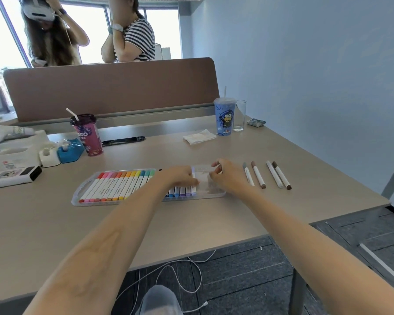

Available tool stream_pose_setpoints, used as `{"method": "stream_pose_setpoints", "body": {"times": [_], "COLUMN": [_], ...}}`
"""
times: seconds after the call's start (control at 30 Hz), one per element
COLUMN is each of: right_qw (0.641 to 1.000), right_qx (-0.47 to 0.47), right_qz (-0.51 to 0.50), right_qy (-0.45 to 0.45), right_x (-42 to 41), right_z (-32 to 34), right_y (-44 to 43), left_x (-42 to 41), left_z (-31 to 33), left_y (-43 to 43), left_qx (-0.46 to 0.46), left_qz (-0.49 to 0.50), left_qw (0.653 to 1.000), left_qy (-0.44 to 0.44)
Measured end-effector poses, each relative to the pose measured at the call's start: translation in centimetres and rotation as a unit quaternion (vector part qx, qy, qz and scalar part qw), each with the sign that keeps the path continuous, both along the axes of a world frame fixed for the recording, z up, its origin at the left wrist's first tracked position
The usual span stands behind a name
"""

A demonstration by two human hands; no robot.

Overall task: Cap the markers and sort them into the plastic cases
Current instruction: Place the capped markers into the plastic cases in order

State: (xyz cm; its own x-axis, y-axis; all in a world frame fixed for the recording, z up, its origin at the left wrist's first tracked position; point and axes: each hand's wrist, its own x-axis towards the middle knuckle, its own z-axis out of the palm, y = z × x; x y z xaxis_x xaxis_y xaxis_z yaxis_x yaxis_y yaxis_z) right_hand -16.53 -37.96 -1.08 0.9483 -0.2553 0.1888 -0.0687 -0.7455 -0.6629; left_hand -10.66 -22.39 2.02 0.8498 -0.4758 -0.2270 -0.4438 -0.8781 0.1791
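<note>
L hand point(182, 178) on case point(77, 197), R hand point(228, 177) pinching; 4 markers point(258, 176) beside.

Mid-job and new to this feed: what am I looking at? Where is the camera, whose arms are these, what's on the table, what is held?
No machine here: the grips are a person's two bare hands. The one picture comes from a camera on that person's head, looking forward and down. On the table lies a clear plastic case with a row of coloured markers; four loose markers lie to its right. The left grip rests over the markers in the case, its fingers partly hidden. The right grip pinches a clear plastic piece at the case's right end. Farther back stand a purple cup, a blue cup and a glass.
</note>
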Motion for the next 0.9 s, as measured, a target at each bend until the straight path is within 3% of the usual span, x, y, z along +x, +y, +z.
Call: {"method": "stream_pose_setpoints", "body": {"times": [0.27,0.4,0.67,0.9], "right_qw": [0.999,1.0,0.999,0.994], "right_qx": [-0.031,-0.007,0.027,0.032], "right_qz": [0.006,0.007,-0.018,-0.09], "right_qy": [-0.005,0.004,-0.011,-0.045], "right_x": [0.1,0.2,-0.6,-3.7], "right_z": [-0.4,-0.1,0.5,0.9], "right_y": [-0.3,-0.5,-2.2,-6.4], "left_x": [0.3,0.2,0.5,-1.6], "left_z": [0.3,0.5,-0.4,-0.4], "left_y": [-1.5,-1.1,0.9,-3.2], "left_qx": [0.049,0.062,-0.077,-0.188], "left_qz": [0.021,-0.013,0.028,0.046], "left_qw": [0.999,0.997,0.994,0.978], "left_qy": [-0.009,-0.031,-0.074,-0.08]}}
